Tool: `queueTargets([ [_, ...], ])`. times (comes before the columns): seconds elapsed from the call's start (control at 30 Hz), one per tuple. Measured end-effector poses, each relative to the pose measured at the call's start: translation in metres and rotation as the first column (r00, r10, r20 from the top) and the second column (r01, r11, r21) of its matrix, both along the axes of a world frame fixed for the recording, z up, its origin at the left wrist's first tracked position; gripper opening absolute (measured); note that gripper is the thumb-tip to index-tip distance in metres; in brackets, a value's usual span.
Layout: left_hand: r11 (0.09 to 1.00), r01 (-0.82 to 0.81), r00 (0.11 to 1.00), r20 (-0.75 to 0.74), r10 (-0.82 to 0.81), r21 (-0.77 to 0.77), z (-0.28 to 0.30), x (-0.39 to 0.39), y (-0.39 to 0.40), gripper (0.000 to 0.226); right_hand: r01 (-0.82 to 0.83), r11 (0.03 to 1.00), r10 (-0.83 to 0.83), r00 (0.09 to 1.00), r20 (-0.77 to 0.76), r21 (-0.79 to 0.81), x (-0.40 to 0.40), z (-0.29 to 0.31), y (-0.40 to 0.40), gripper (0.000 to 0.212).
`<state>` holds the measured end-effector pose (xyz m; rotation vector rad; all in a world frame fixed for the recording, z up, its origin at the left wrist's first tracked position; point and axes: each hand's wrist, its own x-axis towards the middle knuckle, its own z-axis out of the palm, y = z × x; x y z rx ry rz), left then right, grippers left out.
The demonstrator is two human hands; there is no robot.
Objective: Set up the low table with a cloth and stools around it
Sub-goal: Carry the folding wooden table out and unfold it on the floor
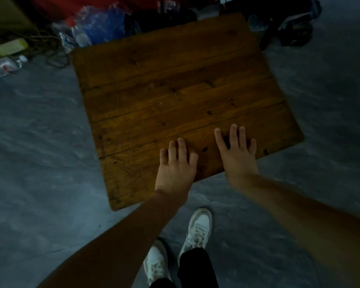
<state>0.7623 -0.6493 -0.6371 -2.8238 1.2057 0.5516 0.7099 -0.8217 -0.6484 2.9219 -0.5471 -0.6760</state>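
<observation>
A low wooden table [175,90] with a bare plank top stands on the grey floor in front of me. My left hand [176,166] reaches over its near edge, fingers straight and spread, holding nothing. Just to the right, my right hand [238,151] is stretched out the same way, palm down over the tabletop. Whether either palm touches the wood, I cannot tell. No cloth or stool shows in view.
Plastic bottles [77,33] and blue plastic bags [104,26] lie behind the table's far left corner. Dark bags and gear [289,23] crowd the far right. My white shoes [197,229] stand just before the near edge. Grey concrete floor [40,132] lies left and right.
</observation>
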Motion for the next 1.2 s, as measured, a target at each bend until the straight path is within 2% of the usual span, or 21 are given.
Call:
queueTargets([
  [0.1,1.000,0.014,1.000,0.004,-0.014,0.002,0.003,-0.002,0.025,0.092,0.016,1.000,-0.016,1.000,0.026,-0.021,-0.013,0.004,0.029,0.098],
  [0.27,0.998,0.066,0.998,0.013,-0.066,-0.001,0.015,-0.002,0.066,0.093,0.030,0.999,-0.032,0.998,0.050,0.041,-0.026,0.022,0.071,0.095],
  [0.4,0.996,0.085,0.996,-0.027,-0.084,0.020,0.029,0.001,0.085,0.093,0.038,0.996,-0.042,0.998,0.051,0.080,-0.031,0.037,0.091,0.103],
  [0.6,0.999,0.025,0.999,-0.037,-0.024,0.020,0.046,-0.021,0.095,0.092,0.048,0.993,-0.053,0.998,0.044,0.109,-0.044,0.057,0.103,0.111],
  [0.87,0.998,0.014,0.997,-0.072,-0.010,0.061,0.059,-0.097,0.146,0.102,0.030,0.990,-0.034,0.999,0.026,0.141,-0.120,0.070,0.150,0.113],
  [1.2,0.998,-0.037,0.997,-0.073,0.040,0.042,0.061,-0.204,0.214,0.094,-0.023,0.996,0.024,1.000,-0.007,0.081,-0.217,0.066,0.215,0.109],
])
